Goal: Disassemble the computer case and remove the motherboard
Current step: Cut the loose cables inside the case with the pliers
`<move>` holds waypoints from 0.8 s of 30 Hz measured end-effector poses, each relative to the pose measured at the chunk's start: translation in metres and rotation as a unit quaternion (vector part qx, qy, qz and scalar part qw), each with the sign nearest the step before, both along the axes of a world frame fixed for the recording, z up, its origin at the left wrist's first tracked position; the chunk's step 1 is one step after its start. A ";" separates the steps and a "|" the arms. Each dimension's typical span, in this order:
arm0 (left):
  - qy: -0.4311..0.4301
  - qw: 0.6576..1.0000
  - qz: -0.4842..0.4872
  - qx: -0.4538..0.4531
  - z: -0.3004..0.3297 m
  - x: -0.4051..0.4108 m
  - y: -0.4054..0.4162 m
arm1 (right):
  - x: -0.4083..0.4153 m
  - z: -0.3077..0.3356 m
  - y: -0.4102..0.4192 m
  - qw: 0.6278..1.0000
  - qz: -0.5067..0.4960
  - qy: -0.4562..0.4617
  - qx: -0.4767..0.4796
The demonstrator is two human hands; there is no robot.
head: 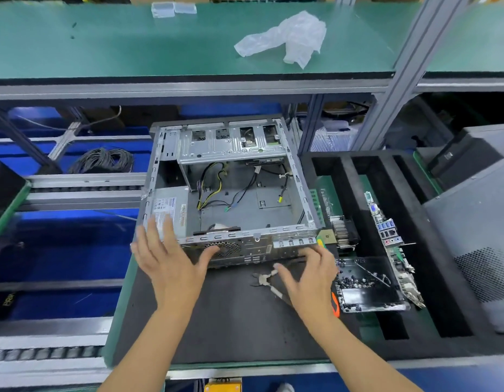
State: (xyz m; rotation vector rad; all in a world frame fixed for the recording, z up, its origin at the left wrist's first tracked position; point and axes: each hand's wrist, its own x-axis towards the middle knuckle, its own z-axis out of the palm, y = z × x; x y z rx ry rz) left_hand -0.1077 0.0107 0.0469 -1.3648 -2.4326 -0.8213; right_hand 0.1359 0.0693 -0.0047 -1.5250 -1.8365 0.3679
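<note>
Open computer case (231, 193) on the dark mat (231, 315), side panel off, cables loose on its bare floor. Left hand (171, 258) spread flat, fingers straight, against the near-left corner by the power supply (167, 209). Right hand (307, 274) loosely spread at the near-right rear edge, pinching nothing — just above the pliers (269, 282). Motherboard (392, 244) on edge in the black foam rack (358, 171) to the right, beside a tray of screws (366, 287).

Both bare forearms are being extended forward from the bottom edge of the view. The left hand (171, 256) is being held open, palm down, fingers spread and straight. The right hand (307, 274) is likewise being held palm down, fingers spread and slightly bent, gripping nothing.
</note>
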 end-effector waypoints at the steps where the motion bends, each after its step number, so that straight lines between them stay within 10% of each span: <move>1: -0.062 0.997 0.033 0.008 -0.001 0.000 -0.001 | -0.005 0.007 0.003 0.996 -0.037 0.082 -0.019; 6: -0.307 0.945 0.070 0.092 -0.006 0.005 0.001 | -0.011 0.029 0.019 0.945 -0.031 0.302 -0.122; 24: -0.324 0.941 0.025 0.095 0.000 -0.033 0.049 | -0.029 0.034 0.067 0.973 -0.072 0.153 -0.156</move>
